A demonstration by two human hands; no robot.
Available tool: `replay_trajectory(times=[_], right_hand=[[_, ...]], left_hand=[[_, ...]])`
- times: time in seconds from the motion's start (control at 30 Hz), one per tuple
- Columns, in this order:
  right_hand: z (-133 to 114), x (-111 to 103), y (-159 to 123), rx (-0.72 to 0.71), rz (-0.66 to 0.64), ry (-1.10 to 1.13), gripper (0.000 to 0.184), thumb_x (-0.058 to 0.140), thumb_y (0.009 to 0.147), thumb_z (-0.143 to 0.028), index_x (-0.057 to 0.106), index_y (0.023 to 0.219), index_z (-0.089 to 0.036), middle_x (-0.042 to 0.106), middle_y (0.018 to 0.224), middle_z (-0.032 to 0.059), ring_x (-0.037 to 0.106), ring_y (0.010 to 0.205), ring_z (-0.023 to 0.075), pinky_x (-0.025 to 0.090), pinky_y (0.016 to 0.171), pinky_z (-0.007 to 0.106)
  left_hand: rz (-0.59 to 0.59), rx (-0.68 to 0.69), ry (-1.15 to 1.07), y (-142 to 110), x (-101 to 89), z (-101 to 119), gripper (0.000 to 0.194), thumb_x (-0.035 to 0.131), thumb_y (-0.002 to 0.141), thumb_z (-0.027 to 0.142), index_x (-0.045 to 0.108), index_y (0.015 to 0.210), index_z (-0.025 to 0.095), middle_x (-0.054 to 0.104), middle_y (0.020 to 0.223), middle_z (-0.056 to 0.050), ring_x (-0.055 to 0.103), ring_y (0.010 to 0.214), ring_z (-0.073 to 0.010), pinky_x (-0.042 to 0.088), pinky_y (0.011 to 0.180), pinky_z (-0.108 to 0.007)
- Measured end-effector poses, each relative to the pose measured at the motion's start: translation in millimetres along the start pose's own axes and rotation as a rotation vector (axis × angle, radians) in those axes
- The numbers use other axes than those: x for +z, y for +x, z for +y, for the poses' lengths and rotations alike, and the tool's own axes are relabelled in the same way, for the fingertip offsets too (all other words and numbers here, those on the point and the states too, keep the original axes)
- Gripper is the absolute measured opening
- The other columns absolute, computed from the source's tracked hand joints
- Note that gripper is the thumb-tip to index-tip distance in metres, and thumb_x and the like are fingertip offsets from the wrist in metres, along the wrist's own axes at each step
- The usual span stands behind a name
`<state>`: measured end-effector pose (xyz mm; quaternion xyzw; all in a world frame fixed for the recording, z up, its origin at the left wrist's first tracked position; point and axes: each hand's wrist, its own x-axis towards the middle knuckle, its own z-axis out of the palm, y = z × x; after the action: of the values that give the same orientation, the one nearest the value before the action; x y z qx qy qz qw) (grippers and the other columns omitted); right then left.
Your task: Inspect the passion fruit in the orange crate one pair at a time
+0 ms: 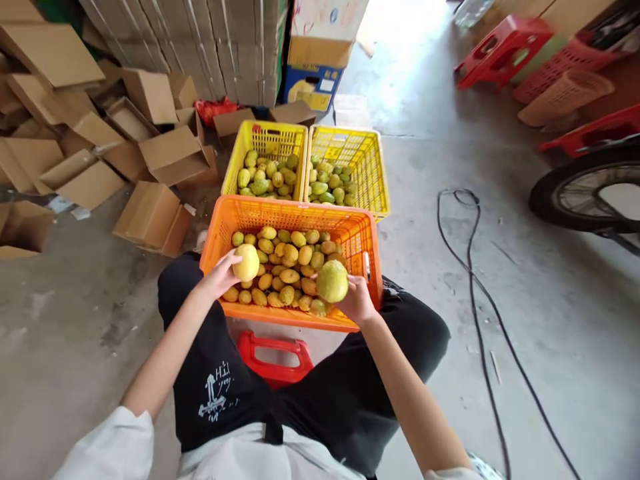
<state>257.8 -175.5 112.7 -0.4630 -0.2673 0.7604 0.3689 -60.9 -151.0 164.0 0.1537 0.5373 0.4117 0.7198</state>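
I sit over an orange crate [293,215] filled with several yellow-green round fruits. My left hand [219,277] is closed round a pale yellow fruit [246,262] above the crate's left side. A greener fruit [332,281] sits in my right hand [356,301], which grips it above the crate's right front corner. Beyond the orange crate stand two yellow crates: the left yellow crate [265,139] and the right yellow crate [373,177], each holding greener fruits.
Flattened and open cardboard boxes [150,153] pile up at the left and back. A red stool [274,360] is under me. A black cable [475,280] snakes over the concrete floor at right. A wheel [583,190], red stools and baskets [565,93] stand at far right.
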Motion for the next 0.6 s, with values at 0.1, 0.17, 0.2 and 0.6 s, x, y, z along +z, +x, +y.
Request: replay_trajectory(times=[0.1,0.17,0.2,0.6], right_hand=[[11,4,-4,0.052,0.115,0.053,0.064,0.044,0.078,-0.069,0.061,0.113,-0.018,0.071,0.107,0.0139,0.068,0.097,0.0331,0.052,0.07,0.041],[22,11,1,0.063,0.163,0.106,0.06,0.058,0.072,-0.065,0.059,0.113,-0.021,0.072,0.103,0.0111,0.069,0.095,0.0319,0.053,0.07,0.04],[27,15,4,0.063,0.166,0.12,0.059,0.063,0.07,-0.061,0.057,0.114,-0.023,0.071,0.103,0.0096,0.069,0.095,0.031,0.053,0.071,0.039],[42,36,8,0.083,0.093,0.27,0.06,0.082,0.06,-0.049,0.058,0.111,-0.027,0.072,0.102,0.0064,0.071,0.099,0.032,0.059,0.075,0.044]], left_hand=[[-0.003,0.012,-0.027,4,0.2,-16,0.032,0.064,0.075,0.023,0.059,0.106,0.019,0.068,0.102,-0.008,0.069,0.097,-0.0259,0.057,0.085,-0.04],[-0.049,0.009,-0.023,8,7.4,-32,0.034,0.071,0.073,0.022,0.058,0.104,0.018,0.068,0.104,-0.009,0.069,0.096,-0.0271,0.057,0.085,-0.044],[-0.067,-0.006,-0.033,10,12.1,-40,0.035,0.075,0.072,0.022,0.058,0.102,0.018,0.068,0.104,-0.01,0.069,0.096,-0.0276,0.057,0.085,-0.045],[0.221,-0.196,-0.187,-5,18.8,-59,0.014,0.068,0.082,0.023,0.059,0.092,0.019,0.064,0.092,-0.006,0.064,0.082,-0.0178,0.06,0.08,-0.046]])
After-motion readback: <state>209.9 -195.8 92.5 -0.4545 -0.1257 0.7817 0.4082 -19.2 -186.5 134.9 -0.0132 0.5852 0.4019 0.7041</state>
